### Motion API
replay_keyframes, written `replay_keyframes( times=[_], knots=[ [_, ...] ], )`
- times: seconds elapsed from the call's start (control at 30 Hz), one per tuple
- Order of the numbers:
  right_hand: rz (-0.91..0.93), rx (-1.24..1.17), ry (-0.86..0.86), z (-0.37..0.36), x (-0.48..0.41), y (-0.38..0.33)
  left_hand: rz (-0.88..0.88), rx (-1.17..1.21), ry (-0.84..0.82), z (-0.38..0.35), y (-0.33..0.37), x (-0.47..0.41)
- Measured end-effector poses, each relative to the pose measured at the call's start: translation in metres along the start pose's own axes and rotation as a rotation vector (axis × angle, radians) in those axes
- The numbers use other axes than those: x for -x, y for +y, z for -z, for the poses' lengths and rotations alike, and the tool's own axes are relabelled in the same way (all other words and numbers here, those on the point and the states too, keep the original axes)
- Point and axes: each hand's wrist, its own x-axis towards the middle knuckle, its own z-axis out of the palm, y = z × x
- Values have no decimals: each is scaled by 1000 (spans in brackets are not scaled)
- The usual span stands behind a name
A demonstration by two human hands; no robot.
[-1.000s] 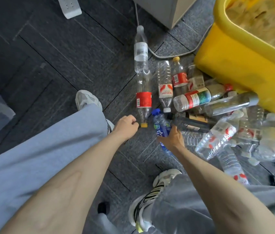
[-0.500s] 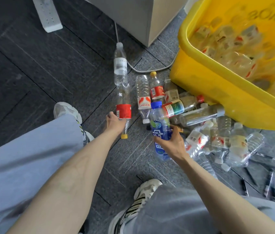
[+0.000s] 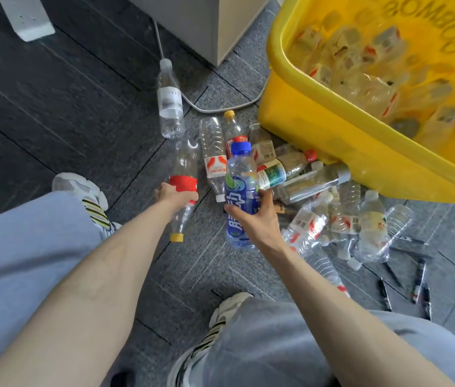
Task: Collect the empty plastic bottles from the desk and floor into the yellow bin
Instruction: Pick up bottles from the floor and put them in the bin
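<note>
The left hand is seen curled round a clear bottle with a red label, gripped just below the label; its yellow cap is pointed back toward the person. Whether this bottle is lifted off the floor cannot be told. The right hand is closed round the lower body of a blue-labelled bottle, with the thumb laid across the label and the blue cap pointed away from the person. Just beyond the right hand, a heap of empty bottles is spread on the dark carpet floor, some with red-and-white labels, one with a grey cap, all lying on their sides. A white-labelled bottle is lying apart from the heap, farther out, beside a pale cable. The heap is bounded on the right by the yellow bin, tilted in view, in which many more clear bottles can be made out, though blurred. Several dark pens are scattered on the floor at the right of the heap. A grey cabinet is stood behind the cable. Light blue trouser legs and striped pale shoes are seen nearest the camera.
</note>
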Motion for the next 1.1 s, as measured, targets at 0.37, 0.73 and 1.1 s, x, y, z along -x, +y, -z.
replay_keyframes(
  times=[0.37,0.73,1.1],
  knots=[
    [-98,-173,-39,77,121,-40,-124,313,-171,54,16,204],
    [-112,-804,193,148,202,-48,-405,295,-294,51,40,332],
    [130,-727,300,268,135,-170,-622,279,-456,69,124,357]
  ],
)
